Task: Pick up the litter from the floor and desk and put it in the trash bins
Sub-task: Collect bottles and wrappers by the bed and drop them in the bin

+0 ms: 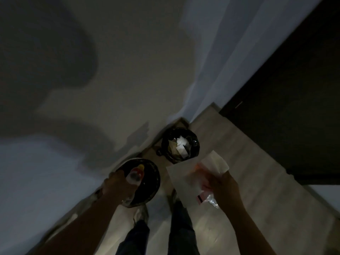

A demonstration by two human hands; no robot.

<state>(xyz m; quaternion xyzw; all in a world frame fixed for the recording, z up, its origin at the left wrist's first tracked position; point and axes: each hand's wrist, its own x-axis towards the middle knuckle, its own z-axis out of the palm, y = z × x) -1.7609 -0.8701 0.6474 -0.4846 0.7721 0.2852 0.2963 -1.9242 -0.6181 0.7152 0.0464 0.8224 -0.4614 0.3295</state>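
Dim light here, and your left hand is out at eleven o'clock, fingers wrapped round a clear plastic bottle with an orange label and yellow cap, holding it right over the mouth of the nearer round black trash bin, cap pointing away from you. Your right hand, at one o'clock, pinches a bundle: a large white paper sheet fanned out towards the bins, with a crumpled clear plastic wrapper showing a pink patch hanging below the fingers. How tightly those fingers close, you cannot tell through the blur. At twelve o'clock, further off in the corner, stands the second round bin lined with a black bag, white paper scraps lying inside it. Both bins sit on the pale wood floor against the light wall. Your two shoes stand just below the nearer bin, and a dark panel fills two o'clock
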